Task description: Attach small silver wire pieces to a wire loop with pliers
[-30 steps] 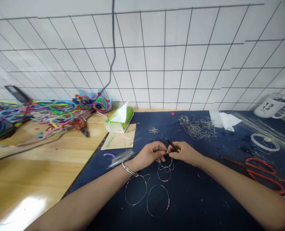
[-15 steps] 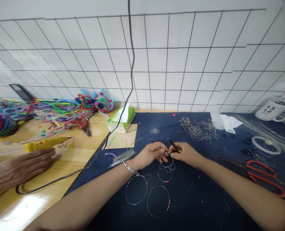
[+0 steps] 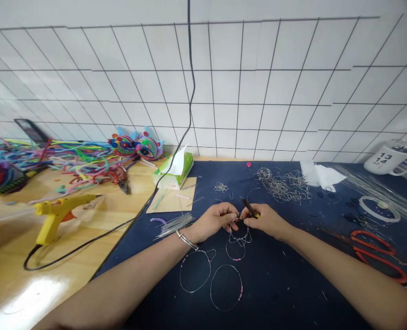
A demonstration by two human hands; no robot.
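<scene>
At the middle of the dark blue mat, my left hand (image 3: 219, 221) pinches a thin wire ring (image 3: 248, 231) at its top. My right hand (image 3: 266, 222) is closed round small pliers (image 3: 255, 214) with a yellow and dark handle, close to my left fingertips. The fingers partly hide the ring's upper edge. Right below it lies a beaded wire ring (image 3: 237, 260) with pink beads, overlapping the held one in view. Two more beaded rings lie nearer me, a left ring (image 3: 195, 292) and a lower ring (image 3: 241, 293).
Beyond my hands lie tangled wire pieces (image 3: 279, 188) and a tissue pack (image 3: 186, 172). Straight wires (image 3: 176, 225) are beside my left wrist. To the right are red-handled scissors (image 3: 373, 244) and a white mug (image 3: 384, 158). On the wooden table lies a yellow glue gun (image 3: 54, 215).
A co-worker's hand has drawn back to the left from the yellow glue gun, whose handle now shows. My own hands stay in nearly the same place.
</scene>
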